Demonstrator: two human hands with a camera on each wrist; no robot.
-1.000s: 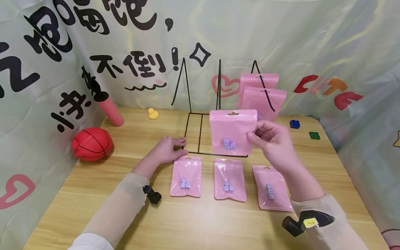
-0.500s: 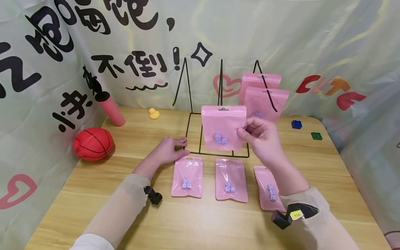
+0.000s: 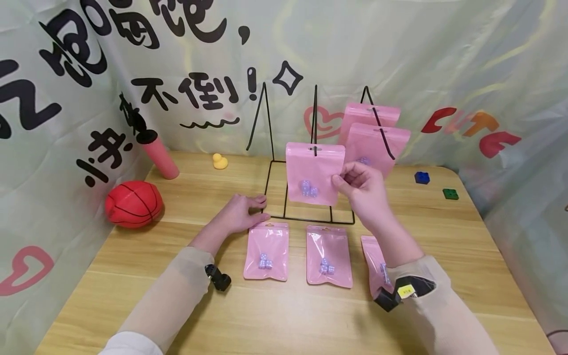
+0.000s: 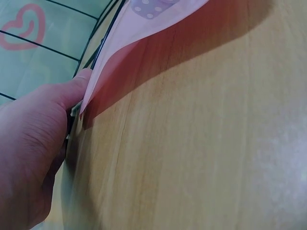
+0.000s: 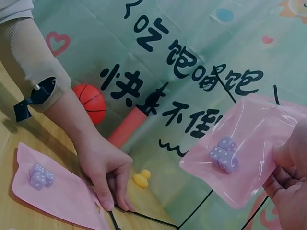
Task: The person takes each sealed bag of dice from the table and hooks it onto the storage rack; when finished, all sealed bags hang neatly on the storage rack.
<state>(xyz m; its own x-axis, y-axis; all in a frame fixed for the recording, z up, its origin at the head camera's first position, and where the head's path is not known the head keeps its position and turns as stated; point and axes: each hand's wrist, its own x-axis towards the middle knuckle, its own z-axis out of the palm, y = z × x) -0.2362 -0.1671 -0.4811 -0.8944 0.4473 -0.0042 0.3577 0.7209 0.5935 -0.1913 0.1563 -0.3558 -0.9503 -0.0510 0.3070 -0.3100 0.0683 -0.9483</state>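
In the head view my right hand [image 3: 363, 190] pinches the right edge of a pink zip bag [image 3: 317, 170] with lilac dice inside. The bag hangs upright at the middle arm of a black wire display rack [image 3: 306, 220], and the arm's tip shows in front of its hanging hole. My left hand [image 3: 237, 212] holds the front left corner of the rack's base between thumb and fingers. Two more pink bags [image 3: 374, 145] hang on the right arm. The right wrist view shows the held bag [image 5: 240, 148] close up, with my right thumb [image 5: 291, 148] on its face.
Three pink dice bags lie in front of the rack: a left bag [image 3: 266, 244], a middle bag [image 3: 328, 246] and a right bag [image 3: 374, 261], partly behind my right forearm. Around them are a red ball [image 3: 134, 203], a yellow duck [image 3: 219, 161] and blue [image 3: 422, 177] and green [image 3: 450, 194] blocks.
My right hand has carried the bag left and then back onto the middle arm, whose tip now shows in front of it. The left hand has stayed at the rack corner.
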